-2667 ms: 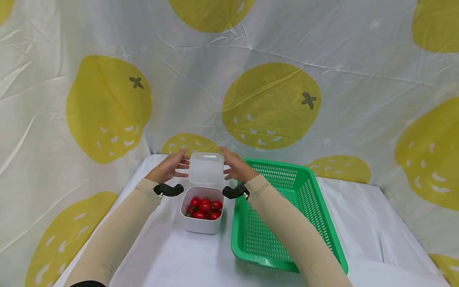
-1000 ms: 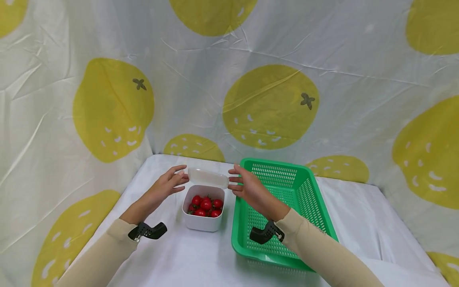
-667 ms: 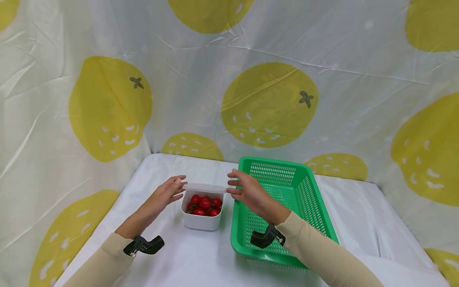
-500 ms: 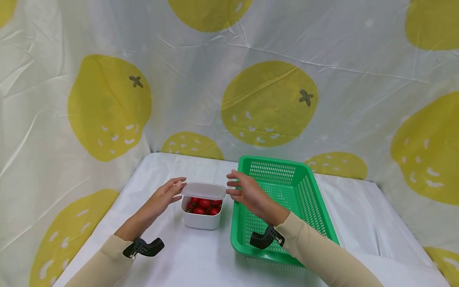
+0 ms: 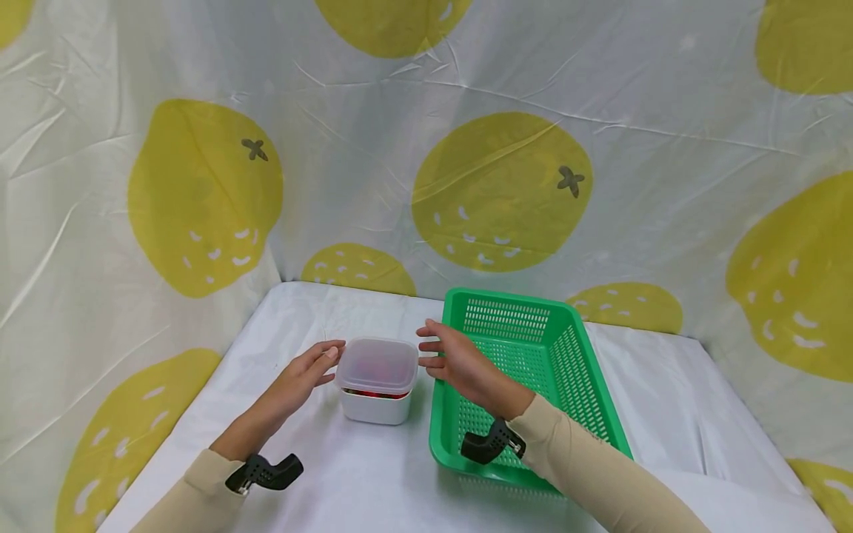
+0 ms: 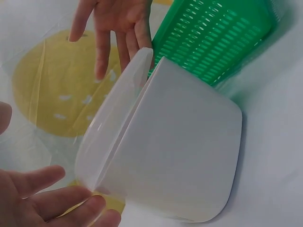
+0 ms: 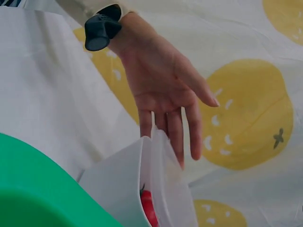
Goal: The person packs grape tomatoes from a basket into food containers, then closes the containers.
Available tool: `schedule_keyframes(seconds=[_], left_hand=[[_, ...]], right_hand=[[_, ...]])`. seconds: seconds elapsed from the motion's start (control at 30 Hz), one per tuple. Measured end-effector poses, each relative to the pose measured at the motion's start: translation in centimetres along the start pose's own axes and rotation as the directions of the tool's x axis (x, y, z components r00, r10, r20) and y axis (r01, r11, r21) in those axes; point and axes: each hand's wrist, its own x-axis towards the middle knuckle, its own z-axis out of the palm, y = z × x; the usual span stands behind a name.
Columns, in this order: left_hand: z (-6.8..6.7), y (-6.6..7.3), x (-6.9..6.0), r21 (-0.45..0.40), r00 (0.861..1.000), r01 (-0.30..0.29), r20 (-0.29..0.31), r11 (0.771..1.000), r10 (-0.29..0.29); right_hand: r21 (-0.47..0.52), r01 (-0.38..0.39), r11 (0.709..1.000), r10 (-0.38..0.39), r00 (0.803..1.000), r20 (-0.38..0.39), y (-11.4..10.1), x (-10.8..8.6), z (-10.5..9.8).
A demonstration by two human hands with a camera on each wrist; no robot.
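A translucent lid (image 5: pixel 377 363) lies over a white square container (image 5: pixel 375 409), its near edge raised off the rim. Red cherry tomatoes (image 7: pixel 148 208) inside show through the remaining gap in the right wrist view. My left hand (image 5: pixel 300 379) is at the lid's left side, fingers extended, with fingertips against its edge in the left wrist view. On the opposite side, my right hand (image 5: pixel 461 369) has its fingers stretched out along the lid's right edge. Neither hand curls round the lid. Most of the tomatoes are hidden beneath it.
A green perforated basket (image 5: pixel 438 437) stands just right of the container, partly under my right hand and forearm. White cloth (image 5: pixel 320 481) covers the table. Behind rises a curtain (image 5: pixel 346 170) printed with yellow lemons.
The lid, first upright behind the container, has come down and tilted forward between both hands until it covers the tomatoes. My wrists have dropped lower and spread apart. The container and basket stay put.
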Motion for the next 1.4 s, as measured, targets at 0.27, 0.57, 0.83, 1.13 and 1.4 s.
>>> schedule_keyframes(seconds=[0.27, 0.57, 0.83, 1.13, 1.4], left_hand=[[0.2, -0.3, -0.3, 0.001, 1.000, -0.020, -0.006, 1.000, 0.020], [0.1, -0.4, -0.3, 0.052, 0.999, -0.036, -0.018, 0.998, 0.037], [-0.4, -0.4, 0.3, 0.211, 0.997, -0.061, -0.026, 0.976, 0.068], [-1.7, 1.2, 2.4, 0.424, 0.970, -0.197, 0.217, 0.884, 0.113], [-2.7, 2.4, 4.4, 0.494, 0.912, -0.196, 0.409, 0.847, -0.027]], right_hand=[[-0.029, -0.009, 1.000, 0.010, 0.999, 0.035, -0.1, 0.0, 0.1], [-0.104, -0.025, 0.994, 0.032, 0.997, 0.065, -0.6, 0.5, 0.0], [-0.325, -0.013, 0.946, 0.043, 0.996, 0.084, -2.1, 0.8, -0.2], [-0.771, 0.117, 0.626, 0.031, 0.984, 0.174, -3.2, 2.5, -0.1], [-0.908, 0.192, 0.371, 0.131, 0.958, 0.256, -3.0, 3.2, 0.6]])
